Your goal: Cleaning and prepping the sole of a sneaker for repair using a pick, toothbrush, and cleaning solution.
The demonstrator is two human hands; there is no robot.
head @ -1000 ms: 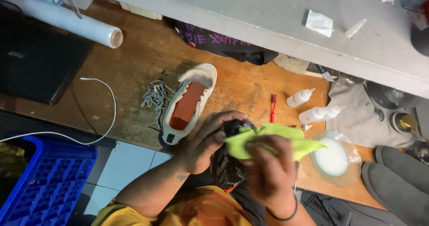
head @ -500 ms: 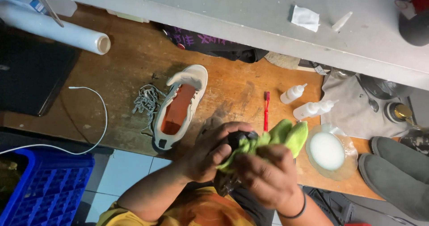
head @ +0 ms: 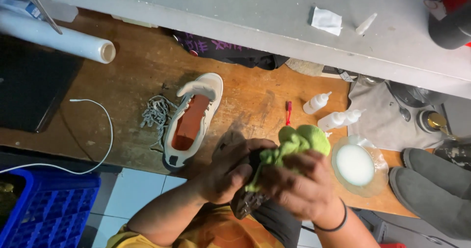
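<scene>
The wooden workbench ends in a front edge that runs from the lower left toward the lower right, and both hands work just past this edge, over the person's lap. Behind, a grey shelf closes the bench along its whole back side. The free wood is mostly in the middle-left – between the roll of clear film at the back and the white cable that curves over the front edge. To the right the room is tight: 2 small white squeeze bottles, a red-handled tool and a shallow dish of white liquid stand close together, the dish just beside the right hand. Below the left edge stands a blue plastic crate.

The left hand is closed around a dark shoe and grips it from the side. The right hand is closed on a lime-green cloth and presses it against the shoe. The shoe is between the 2 hands, mostly hidden; only a dark, rough part shows below the fingers, so its shape I cannot tell well. The cloth is bunched, with its loose end standing up over the knuckles.

On the bench, near the left hand, lies a cream sneaker with an orange insole, without laces – a heap of grey laces touches its side.
</scene>
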